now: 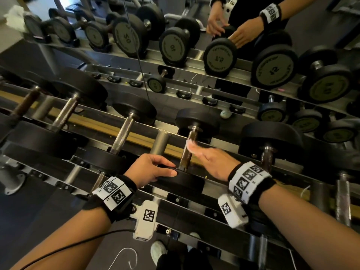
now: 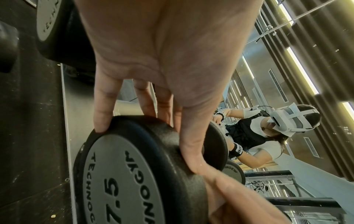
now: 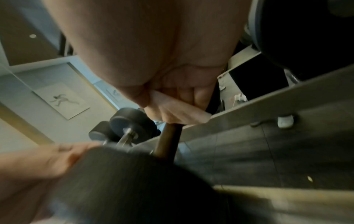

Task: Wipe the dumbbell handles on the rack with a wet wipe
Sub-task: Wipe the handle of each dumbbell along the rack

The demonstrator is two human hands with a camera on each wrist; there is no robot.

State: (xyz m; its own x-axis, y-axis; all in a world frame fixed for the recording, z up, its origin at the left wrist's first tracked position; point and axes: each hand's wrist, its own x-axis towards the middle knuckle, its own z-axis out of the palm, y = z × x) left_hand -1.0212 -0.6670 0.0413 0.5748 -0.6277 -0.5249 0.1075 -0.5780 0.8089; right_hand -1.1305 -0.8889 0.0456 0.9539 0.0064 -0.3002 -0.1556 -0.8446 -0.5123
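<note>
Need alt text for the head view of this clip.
The right hand presses a white wet wipe against a rusty dumbbell handle on the rack, while the left hand grips that dumbbell's near weight. A mirror behind reflects both.

A black dumbbell (image 1: 191, 149) marked 7.5 lies across the metal rack (image 1: 136, 117), its rusty brown handle (image 1: 186, 156) running between two round rubber heads. A white wipe (image 1: 191, 146) is pressed flat against the handle near its far end. Neighbouring dumbbells lie parallel on either side.
</note>
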